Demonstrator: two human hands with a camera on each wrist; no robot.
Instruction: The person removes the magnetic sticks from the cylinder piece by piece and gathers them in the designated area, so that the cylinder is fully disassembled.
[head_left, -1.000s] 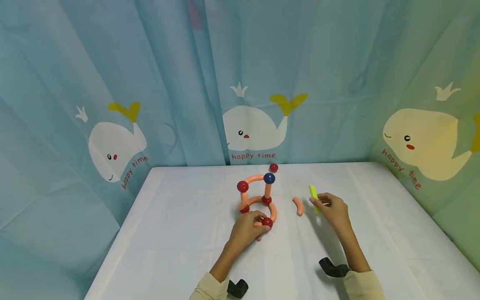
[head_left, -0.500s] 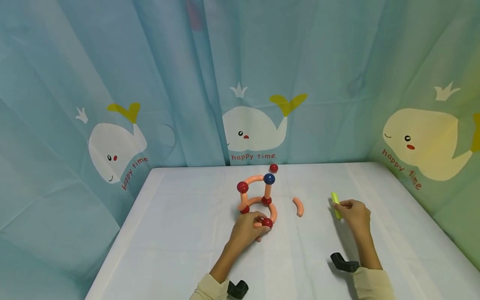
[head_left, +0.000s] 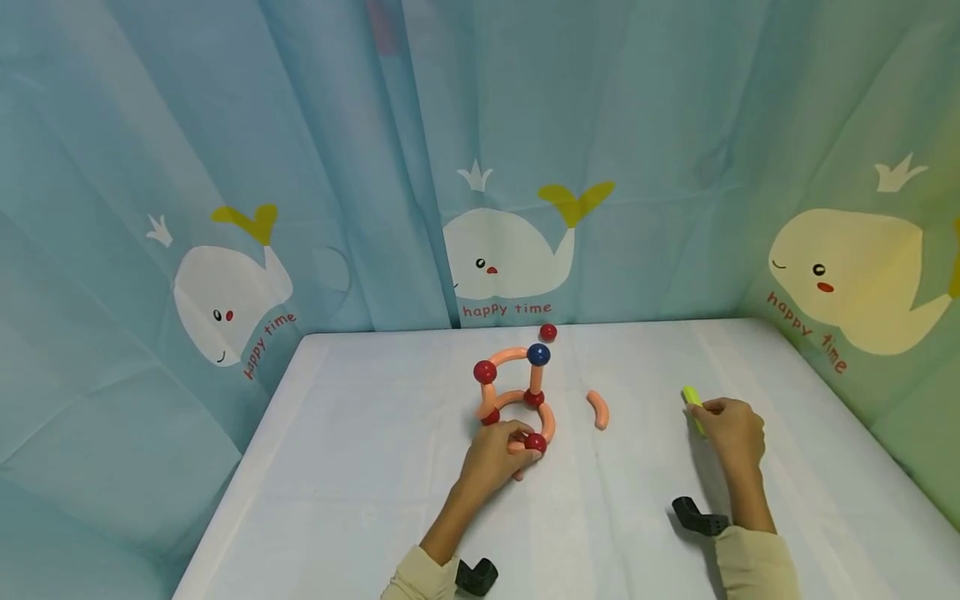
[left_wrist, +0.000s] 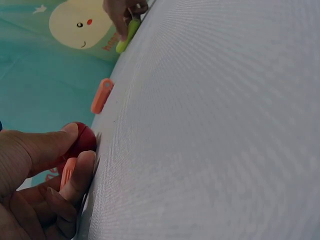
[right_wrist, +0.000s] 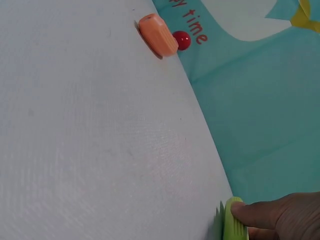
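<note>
In the head view, a frame of orange sticks [head_left: 512, 353] and balls stands near the table's middle, with a blue ball [head_left: 538, 355] at its top right and a red ball [head_left: 485, 372] at its top left. My left hand [head_left: 491, 458] holds the near red ball [head_left: 536, 442] of this frame between thumb and finger; the left wrist view shows an orange stick [left_wrist: 68, 172] beside those fingers. Over to the right, my right hand [head_left: 735, 433] pinches a yellow-green stick [head_left: 692, 397]. The right wrist view shows the thumb on this stick [right_wrist: 233, 222], close to the table surface.
A loose curved orange stick [head_left: 598, 410] lies between the frame and my right hand. One red ball [head_left: 548, 332] sits at the back edge of the white table [head_left: 337, 433]. Behind the table hangs a blue-green whale-print curtain [head_left: 652, 125].
My right hand has moved right with the yellow-green stick, away from the frame and past the loose orange stick. My left hand stays at the near red ball.
</note>
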